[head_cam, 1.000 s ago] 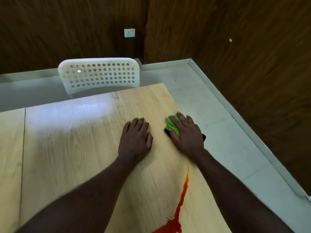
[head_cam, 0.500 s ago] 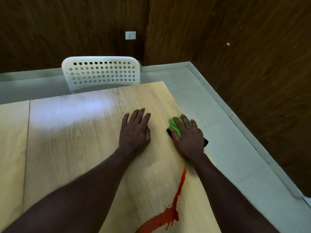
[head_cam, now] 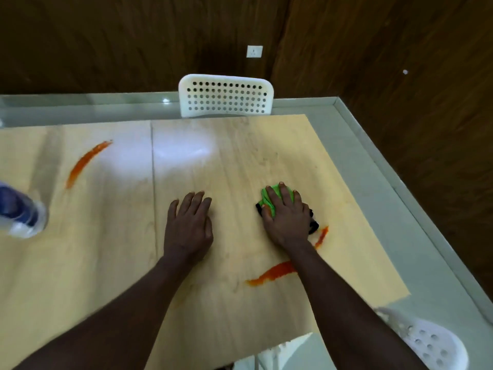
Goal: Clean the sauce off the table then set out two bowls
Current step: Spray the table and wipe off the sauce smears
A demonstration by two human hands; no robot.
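Observation:
My right hand (head_cam: 286,217) lies flat with straight fingers on a green and black cloth (head_cam: 267,198), pressing it onto the light wooden table (head_cam: 234,161) near its right side. A red sauce streak (head_cam: 272,273) runs under my right forearm, and a short red smear (head_cam: 322,235) lies just right of the cloth. A third sauce streak (head_cam: 85,161) marks the far left of the table. My left hand (head_cam: 189,225) rests palm down on the bare wood, left of the cloth, holding nothing. No bowls are in view.
A blurred blue and clear container (head_cam: 18,212) stands at the table's left edge. A white perforated chair (head_cam: 226,96) sits behind the table, and another white perforated chair (head_cam: 429,343) at the lower right. The table's right edge drops to a pale tiled floor.
The view has swung left and pulled back, bringing in the left sauce streak and the container. My right hand with the cloth stays just beyond the red streak; both hands stay flat.

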